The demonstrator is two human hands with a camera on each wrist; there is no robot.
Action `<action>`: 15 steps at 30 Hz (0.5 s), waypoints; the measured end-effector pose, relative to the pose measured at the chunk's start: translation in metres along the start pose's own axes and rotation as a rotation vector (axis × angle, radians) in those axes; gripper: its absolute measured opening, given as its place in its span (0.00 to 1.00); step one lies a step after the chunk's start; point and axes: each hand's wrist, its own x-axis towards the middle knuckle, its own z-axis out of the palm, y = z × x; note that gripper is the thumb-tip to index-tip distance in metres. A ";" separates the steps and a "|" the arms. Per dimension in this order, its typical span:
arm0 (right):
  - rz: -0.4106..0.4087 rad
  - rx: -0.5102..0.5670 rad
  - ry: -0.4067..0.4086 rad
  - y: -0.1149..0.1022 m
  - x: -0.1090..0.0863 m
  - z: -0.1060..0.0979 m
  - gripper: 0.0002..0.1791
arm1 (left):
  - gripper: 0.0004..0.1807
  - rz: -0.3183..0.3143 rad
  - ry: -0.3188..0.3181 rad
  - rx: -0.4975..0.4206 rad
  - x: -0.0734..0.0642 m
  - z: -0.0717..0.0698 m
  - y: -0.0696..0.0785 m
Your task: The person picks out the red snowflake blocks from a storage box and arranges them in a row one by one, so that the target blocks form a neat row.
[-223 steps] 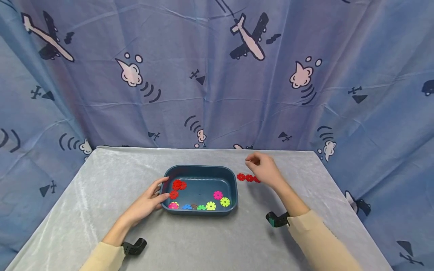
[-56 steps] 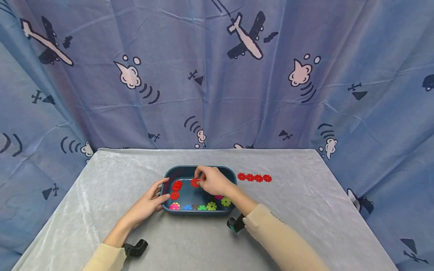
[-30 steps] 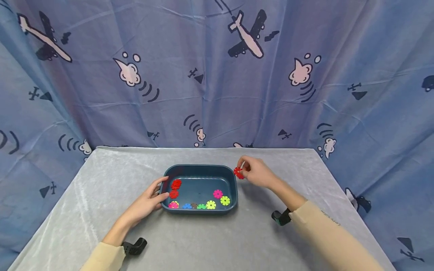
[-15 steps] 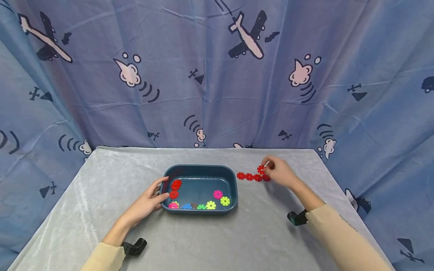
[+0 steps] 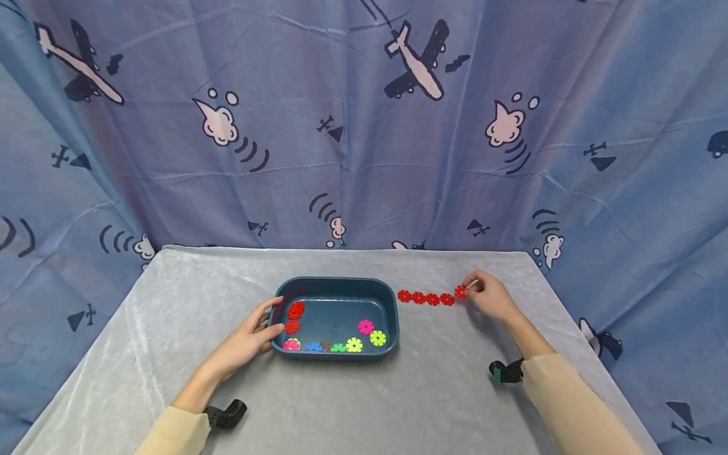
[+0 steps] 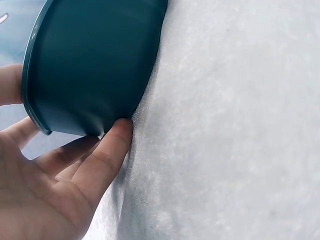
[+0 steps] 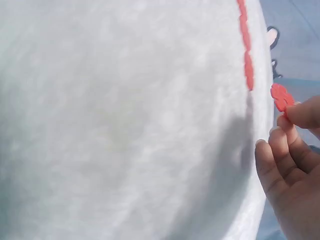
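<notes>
In the head view my right hand pinches a red notched plastic disc between thumb and fingertips, at the right end of a row of red discs. The right wrist view has the held disc raised above the cloth, apart from the end of the row. My left hand holds the left end of a dark blue-green plastic tub, with thumb and a finger over the rim and other fingers against the outer wall. Several red discs lie at the tub's left.
Along the tub's near side lie more notched discs: yellow, green, blue and pink among them. A pale plush cloth covers the table. A blue curtain with airplanes hangs behind its far edge.
My right hand placed a fourth red disc in the row, took another from the tub, and carried it rightward past the row's end. The left hand stays at the tub.
</notes>
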 end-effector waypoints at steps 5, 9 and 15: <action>0.037 0.007 -0.022 0.010 -0.001 0.004 0.11 | 0.35 -0.001 -0.007 -0.008 0.000 -0.001 0.001; 0.061 -0.030 -0.032 0.014 -0.002 0.007 0.11 | 0.35 0.003 -0.012 -0.001 -0.001 -0.001 0.001; 0.101 -0.076 -0.062 0.013 0.000 0.011 0.10 | 0.35 0.008 -0.015 -0.003 0.000 -0.002 0.000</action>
